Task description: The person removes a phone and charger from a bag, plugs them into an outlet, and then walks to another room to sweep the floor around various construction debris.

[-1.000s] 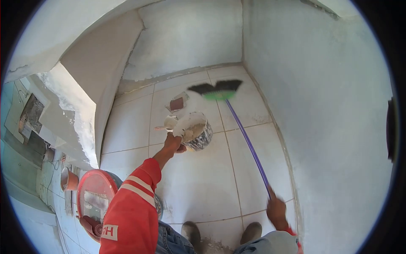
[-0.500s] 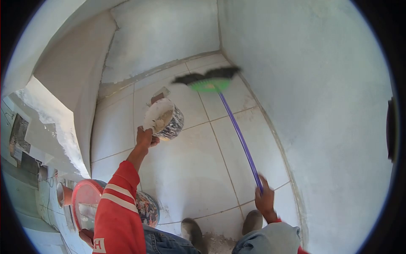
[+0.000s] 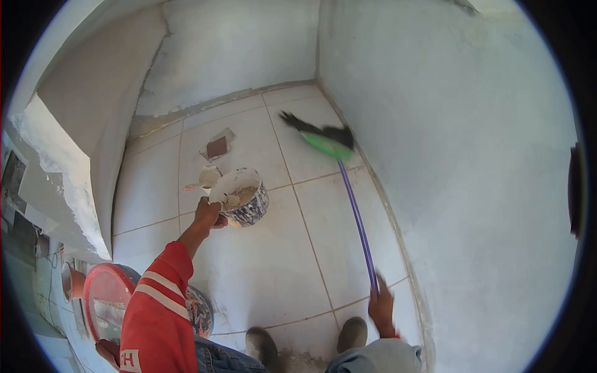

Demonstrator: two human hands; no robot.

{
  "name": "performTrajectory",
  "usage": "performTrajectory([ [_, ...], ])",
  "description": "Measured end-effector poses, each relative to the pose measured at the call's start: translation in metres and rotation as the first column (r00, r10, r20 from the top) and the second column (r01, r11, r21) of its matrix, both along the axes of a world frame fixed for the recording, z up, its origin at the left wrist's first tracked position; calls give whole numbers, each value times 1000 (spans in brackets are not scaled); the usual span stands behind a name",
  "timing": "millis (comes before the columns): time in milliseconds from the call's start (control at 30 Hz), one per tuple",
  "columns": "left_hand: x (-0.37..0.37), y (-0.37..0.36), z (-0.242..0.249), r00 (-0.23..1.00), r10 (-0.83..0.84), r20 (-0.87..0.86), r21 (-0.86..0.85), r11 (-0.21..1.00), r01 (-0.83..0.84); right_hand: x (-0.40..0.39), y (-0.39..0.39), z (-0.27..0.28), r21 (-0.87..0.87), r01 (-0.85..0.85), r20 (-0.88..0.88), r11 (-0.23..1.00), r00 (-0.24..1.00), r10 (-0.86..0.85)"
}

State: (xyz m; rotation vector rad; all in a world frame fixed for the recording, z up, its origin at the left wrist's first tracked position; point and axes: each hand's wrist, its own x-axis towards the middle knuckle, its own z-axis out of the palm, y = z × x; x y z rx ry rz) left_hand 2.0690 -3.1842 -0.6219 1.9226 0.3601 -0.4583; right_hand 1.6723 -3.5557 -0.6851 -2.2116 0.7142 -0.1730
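My left hand (image 3: 210, 214) grips the rim of a small paint-smeared bucket (image 3: 252, 211), tilted so its opening shows. Grey-beige mortar-like material (image 3: 239, 198) lies inside it. Just beyond the rim is a whitish dipper-like tool (image 3: 210, 176) with an orange-tipped handle. My right hand (image 3: 381, 306) is closed around the purple stick of a broom (image 3: 357, 221). Its green head (image 3: 326, 147) with black bristles (image 3: 320, 128) is at the tiled floor near the right wall, slightly blurred.
A reddish-brown block (image 3: 216, 147) lies on a whitish patch of the tiled floor (image 3: 261, 280). Walls meet in the far corner. At lower left are a red-rimmed round container (image 3: 93, 298), a paint-spattered bucket (image 3: 200, 314) and an orange pot (image 3: 73, 283). My boots (image 3: 261, 345) stand at the bottom.
The broom head has swung right and nearer, towards the right wall, and is now tilted. The small bucket has come nearer, uncovering the reddish block and the dipper-like tool.
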Motion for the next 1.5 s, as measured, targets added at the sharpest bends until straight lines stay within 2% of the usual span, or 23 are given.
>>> performTrajectory([
  [33,1,-1,-4,1000,7,7,3,1000,-7,-49,15,-8,-92,18,32,996,999,-15],
  [100,4,-1,-14,1000,19,23,-9,1000,-19,-134,32,-9,93,117,-106,989,989,-107],
  [167,9,2,-26,1000,19,25,-19,1000,-18,-150,28,-2,190,168,-164,967,977,-138],
  [200,10,0,-29,1000,14,12,-24,1000,-13,-135,31,18,146,138,-132,980,984,-119],
  [300,11,-7,-21,1000,14,-12,-4,1000,-15,-60,36,73,29,16,-48,999,999,-15],
  [433,1,-6,-10,999,-36,-37,-4,999,36,121,14,70,-185,-201,346,962,903,255],
  [567,-9,1,14,993,-60,-104,6,998,61,302,-7,46,-261,-266,61,928,955,290],
  [633,-12,2,22,992,-49,-119,9,999,51,348,-15,55,-291,-292,-114,911,956,270],
  [733,-18,5,21,993,-16,-114,36,999,20,339,-40,21,-330,-321,-168,887,945,280],
  [800,-19,7,16,997,8,-77,106,994,0,277,-57,27,-292,-358,-191,887,931,312],
  [833,-16,11,11,998,4,-67,102,995,3,234,-64,37,-285,-369,-228,885,923,311],
  [900,-4,18,-4,997,-21,-69,138,990,30,128,-77,40,-290,-342,-112,894,940,323],
  [967,0,15,-4,998,-29,-56,140,990,37,13,-72,69,-228,-251,-202,941,957,206],
  [1000,2,13,-3,998,-37,-48,143,989,43,-49,-73,69,-209,-203,-59,957,979,195],
  [1033,3,12,-3,998,-45,-37,136,989,50,-96,-68,100,-91,-149,-405,985,909,100],
  [1067,3,10,-5,998,-48,-28,140,989,52,-147,-58,129,-159,-265,-258,951,941,219],
  [1100,1,7,-5,998,-56,-20,145,988,59,-176,-46,148,-49,-150,-425,987,898,115],
  [1167,0,-2,-3,997,-80,-22,140,987,83,-233,-26,154,-143,-58,-352,988,936,4],
  [1200,0,-4,-1,996,-85,-41,143,986,90,-233,-21,154,-143,-47,-351,989,936,-7],
  [1267,3,-8,3,992,-117,-48,142,982,122,-226,-8,155,-172,-17,-138,985,990,-7],
  [1300,3,-11,5,991,-128,-45,130,983,133,-210,-3,145,-176,-11,-140,984,990,-14],
  [1400,-3,-21,15,989,-141,-47,106,984,145,-98,-2,88,-49,-10,162,999,987,18],
  [1500,-11,-20,22,988,-141,-65,106,984,147,71,6,91,-14,-242,274,970,932,237],
])
